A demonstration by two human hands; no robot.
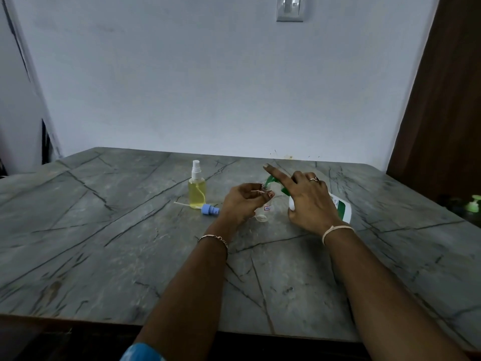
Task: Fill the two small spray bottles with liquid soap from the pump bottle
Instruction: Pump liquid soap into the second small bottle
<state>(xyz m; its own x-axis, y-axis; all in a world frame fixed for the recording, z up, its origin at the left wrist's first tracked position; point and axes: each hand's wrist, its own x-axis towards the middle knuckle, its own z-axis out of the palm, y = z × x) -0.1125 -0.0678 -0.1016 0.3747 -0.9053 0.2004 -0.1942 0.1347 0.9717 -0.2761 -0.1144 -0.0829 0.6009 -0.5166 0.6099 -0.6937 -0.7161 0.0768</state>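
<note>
My left hand (243,201) holds a small clear spray bottle (264,212) that has no cap and stands on the grey stone table (104,243). My right hand (309,201) grips a white pump bottle (342,208), tilted, with its green nozzle (270,180) right at the small bottle's mouth; my forefinger lies stretched out over the pump head. A second small spray bottle (197,188), full of yellow liquid and capped with a white sprayer, stands upright to the left. A blue spray cap (210,210) with its thin tube lies on the table beside it.
A dark bottle with a green pump (472,204) stands at the table's far right edge. A white wall rises behind the table, and a brown door (442,113) is at the right.
</note>
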